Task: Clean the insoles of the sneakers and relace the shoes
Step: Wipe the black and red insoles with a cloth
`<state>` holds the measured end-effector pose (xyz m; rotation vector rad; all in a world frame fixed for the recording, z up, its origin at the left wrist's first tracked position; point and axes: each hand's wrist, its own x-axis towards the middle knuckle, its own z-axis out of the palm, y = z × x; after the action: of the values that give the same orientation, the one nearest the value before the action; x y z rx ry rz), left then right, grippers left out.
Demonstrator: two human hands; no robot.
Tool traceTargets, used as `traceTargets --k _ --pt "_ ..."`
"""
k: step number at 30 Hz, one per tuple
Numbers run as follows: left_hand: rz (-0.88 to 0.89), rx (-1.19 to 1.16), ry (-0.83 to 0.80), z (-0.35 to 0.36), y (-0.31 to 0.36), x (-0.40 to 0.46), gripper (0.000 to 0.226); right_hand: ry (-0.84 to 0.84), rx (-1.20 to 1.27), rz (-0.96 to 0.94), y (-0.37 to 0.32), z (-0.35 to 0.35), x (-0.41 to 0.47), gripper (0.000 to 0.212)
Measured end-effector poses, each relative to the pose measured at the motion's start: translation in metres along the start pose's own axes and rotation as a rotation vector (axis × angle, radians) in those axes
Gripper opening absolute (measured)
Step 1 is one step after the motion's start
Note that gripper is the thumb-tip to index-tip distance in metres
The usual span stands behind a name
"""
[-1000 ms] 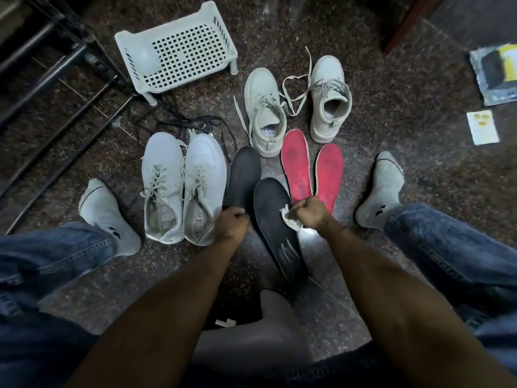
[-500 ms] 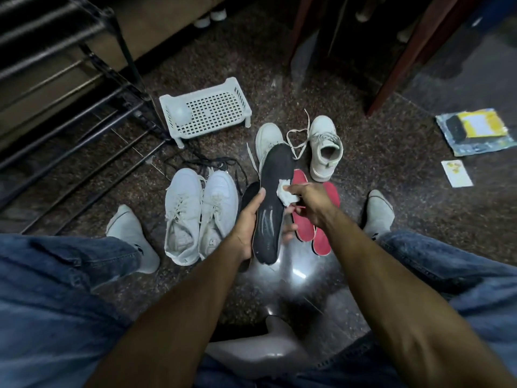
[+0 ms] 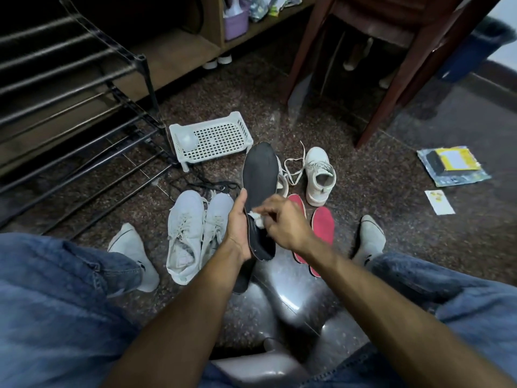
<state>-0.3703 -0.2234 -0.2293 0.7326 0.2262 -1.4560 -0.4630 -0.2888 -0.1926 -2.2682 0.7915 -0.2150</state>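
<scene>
At frame centre, the left hand (image 3: 237, 225) is gripping a black insole (image 3: 258, 175) while the right hand (image 3: 282, 222) is pinching a white wipe (image 3: 256, 219) against it, hiding part of a white sneaker (image 3: 281, 180); red insoles (image 3: 323, 222) are lying right.

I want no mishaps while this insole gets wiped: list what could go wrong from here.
1. The left hand grips the black insole only near its heel; the long free end may flex under wiping.
2. The right hand pinches a small white wipe, which could slip out.
3. Loose laces trail from the white sneaker and may get dragged.
</scene>
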Motion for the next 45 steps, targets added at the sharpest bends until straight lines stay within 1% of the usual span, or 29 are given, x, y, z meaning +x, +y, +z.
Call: traceTargets --k 2,4,6,9,11,13,15,17,18,19,20,22,23,25,27,28,29,30,32,34,36,38,40,41,42,45 --pt "0.001 0.003 -0.005 -0.003 0.005 -0.001 0.06 -0.108 -0.038 -0.028 0.001 -0.002 -0.003 0.044" --pt "-0.002 0.029 0.002 -0.004 0.006 0.0 0.058 -0.173 -0.117 -0.092 0.001 -0.005 -0.004 0.044" --pt "0.0 0.054 0.017 -0.002 0.004 0.001 0.056 -0.147 -0.223 -0.14 0.002 -0.011 -0.002 0.035" --pt "-0.012 0.073 0.005 0.003 -0.001 0.0 0.055 -0.094 -0.354 -0.139 0.003 -0.021 0.005 0.018" --pt "-0.031 0.08 -0.018 0.006 -0.003 -0.002 0.057 -0.042 -0.368 -0.078 0.003 -0.026 0.013 0.018" --pt "-0.026 0.081 -0.017 0.006 -0.003 -0.003 0.058 -0.007 -0.328 -0.018 -0.001 -0.026 0.013 0.018" --pt "-0.005 0.07 -0.015 0.003 0.002 -0.002 0.064 -0.066 -0.314 -0.072 -0.011 -0.019 -0.002 0.015" --pt "-0.007 0.085 -0.018 0.0 0.008 0.0 0.072 -0.186 -0.288 -0.182 -0.017 -0.014 -0.025 0.016" --pt "-0.016 0.095 -0.024 0.0 0.008 0.001 0.073 -0.229 -0.316 -0.21 -0.017 -0.015 -0.03 0.017" --pt "-0.017 0.094 -0.033 0.002 0.007 0.0 0.071 -0.223 -0.376 -0.216 -0.016 -0.019 -0.028 0.019" --pt "-0.009 0.089 -0.036 0.006 0.005 0.0 0.067 -0.161 -0.435 -0.2 -0.013 -0.025 -0.018 0.022" --pt "-0.009 0.081 -0.037 0.013 -0.002 -0.002 0.061 -0.022 -0.538 -0.104 -0.009 -0.037 0.007 0.027" --pt "-0.021 0.076 -0.039 0.015 -0.005 -0.003 0.061 0.011 -0.566 -0.075 -0.009 -0.041 0.014 0.026" --pt "-0.014 0.067 -0.04 0.016 -0.002 -0.004 0.061 -0.007 -0.529 -0.109 -0.013 -0.04 0.01 0.021" --pt "0.009 0.061 -0.054 0.011 0.003 -0.003 0.064 -0.121 -0.435 -0.217 -0.021 -0.032 -0.013 0.016" --pt "0.004 0.069 -0.062 0.009 0.004 -0.004 0.066 -0.171 -0.419 -0.25 -0.023 -0.029 -0.025 0.016" --pt "0.0 0.072 -0.053 0.009 0.004 -0.003 0.067 -0.185 -0.446 -0.256 -0.022 -0.028 -0.028 0.016" --pt "0.003 0.062 -0.048 0.01 0.002 -0.003 0.064 -0.153 -0.488 -0.241 -0.021 -0.031 -0.022 0.019" --pt "0.001 0.051 -0.056 0.014 -0.004 -0.003 0.061 -0.023 -0.575 -0.139 -0.014 -0.038 0.004 0.024" --pt "-0.029 0.065 -0.07 0.018 -0.008 -0.006 0.061 0.045 -0.609 -0.069 -0.009 -0.044 0.019 0.024" --pt "-0.016 0.056 -0.056 0.018 -0.003 -0.007 0.059 0.027 -0.532 -0.118 -0.013 -0.04 0.012 0.024" --pt "0.024 0.036 -0.044 0.012 0.004 -0.007 0.06 -0.056 -0.44 -0.224 -0.023 -0.027 -0.012 0.022" --pt "0.024 0.034 -0.037 0.011 0.006 -0.006 0.061 -0.103 -0.464 -0.261 -0.024 -0.024 -0.022 0.016" --pt "0.025 0.034 -0.031 0.013 0.004 -0.007 0.061 -0.083 -0.506 -0.239 -0.022 -0.026 -0.014 0.015" --pt "0.017 0.038 -0.047 0.016 0.002 -0.008 0.06 -0.027 -0.547 -0.195 -0.017 -0.03 -0.002 0.016" --pt "-0.043 0.056 -0.087 0.024 -0.006 -0.012 0.057 0.097 -0.6 -0.019 -0.005 -0.052 0.029 0.02"
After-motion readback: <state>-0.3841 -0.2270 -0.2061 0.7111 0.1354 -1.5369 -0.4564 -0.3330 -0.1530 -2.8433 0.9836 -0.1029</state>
